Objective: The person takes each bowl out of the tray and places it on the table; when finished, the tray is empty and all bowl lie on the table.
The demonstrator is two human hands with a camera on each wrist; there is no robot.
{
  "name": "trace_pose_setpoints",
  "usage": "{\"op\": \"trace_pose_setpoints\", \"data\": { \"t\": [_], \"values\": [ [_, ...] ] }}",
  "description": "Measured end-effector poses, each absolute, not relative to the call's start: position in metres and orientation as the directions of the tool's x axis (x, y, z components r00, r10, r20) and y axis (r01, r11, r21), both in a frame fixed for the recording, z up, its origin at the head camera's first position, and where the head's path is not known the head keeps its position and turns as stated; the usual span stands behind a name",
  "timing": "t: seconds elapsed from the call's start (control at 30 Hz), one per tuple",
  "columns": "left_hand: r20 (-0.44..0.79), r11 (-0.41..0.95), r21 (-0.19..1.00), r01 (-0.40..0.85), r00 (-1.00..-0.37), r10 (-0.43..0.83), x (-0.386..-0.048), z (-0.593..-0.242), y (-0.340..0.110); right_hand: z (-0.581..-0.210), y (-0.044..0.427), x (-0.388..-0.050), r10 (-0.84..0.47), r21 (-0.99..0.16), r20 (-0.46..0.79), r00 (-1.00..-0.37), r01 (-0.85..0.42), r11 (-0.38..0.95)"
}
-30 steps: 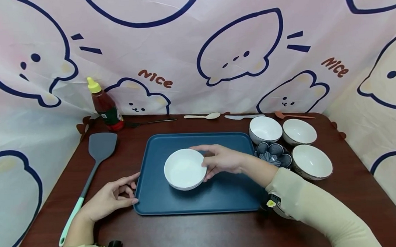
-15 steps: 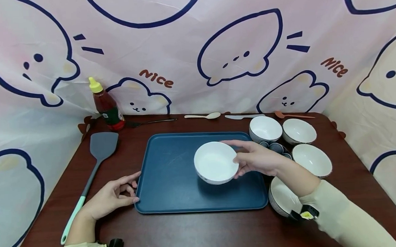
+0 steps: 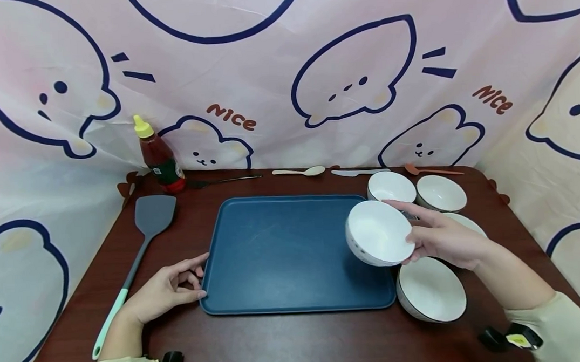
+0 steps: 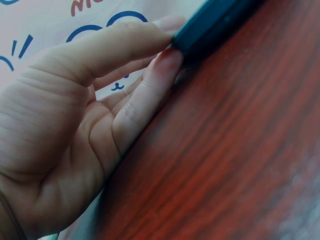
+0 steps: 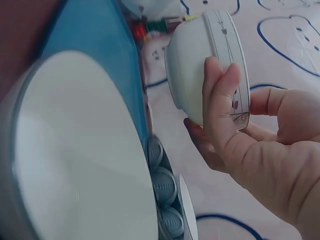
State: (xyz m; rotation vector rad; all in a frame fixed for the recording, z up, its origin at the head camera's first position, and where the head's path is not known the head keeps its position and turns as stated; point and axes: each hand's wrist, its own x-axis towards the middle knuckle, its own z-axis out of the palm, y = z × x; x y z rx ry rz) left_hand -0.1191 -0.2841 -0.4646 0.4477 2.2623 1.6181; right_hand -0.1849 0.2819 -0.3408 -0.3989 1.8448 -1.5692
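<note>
My right hand (image 3: pixel 440 238) grips a white bowl (image 3: pixel 379 231) by its right side, tilted and held above the right edge of the blue tray (image 3: pixel 283 257). The right wrist view shows the bowl's patterned outer band (image 5: pixel 227 55), with fingers (image 5: pixel 220 95) curled on its outside. At the tray's left edge, my left hand (image 3: pixel 165 289) holds the rim near the front corner. In the left wrist view, thumb and a finger (image 4: pixel 167 62) meet the rim on either side. A second white bowl (image 3: pixel 432 289) stands just right of the tray.
Several more bowls (image 3: pixel 441 192) stand at the back right, near dark ribbed cups (image 5: pixel 165 185). A spatula (image 3: pixel 148 225) lies on the left, below a red sauce bottle (image 3: pixel 160 157). A spoon (image 3: pixel 309 171), a knife (image 3: pixel 360 172) and other cutlery line the back edge.
My right hand has carried the bowl rightward from over the tray's middle to its right edge. The bowl right of the tray has come into sight. My left hand has stayed put.
</note>
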Motion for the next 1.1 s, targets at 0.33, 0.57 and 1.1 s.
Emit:
{"op": "trace_pose_setpoints", "data": {
  "t": [0.33,0.57,1.1],
  "values": [
    [-0.079,0.315,0.947,0.068,-0.898,0.432,-0.120,-0.464,-0.281,-0.343,0.341,-0.172,-0.709,-0.971,-0.238,-0.664,0.181,0.156],
    [-0.074,0.314,0.947,0.076,-0.895,0.441,-0.121,-0.463,-0.281,-0.345,0.380,-0.163,-0.689,-0.951,-0.307,-0.657,0.192,0.241],
    [-0.074,0.311,0.948,0.071,-0.899,0.432,-0.119,-0.465,-0.285,-0.357,0.453,-0.165,-0.764,-0.907,-0.393,-0.511,0.349,0.233]
  ]
}}
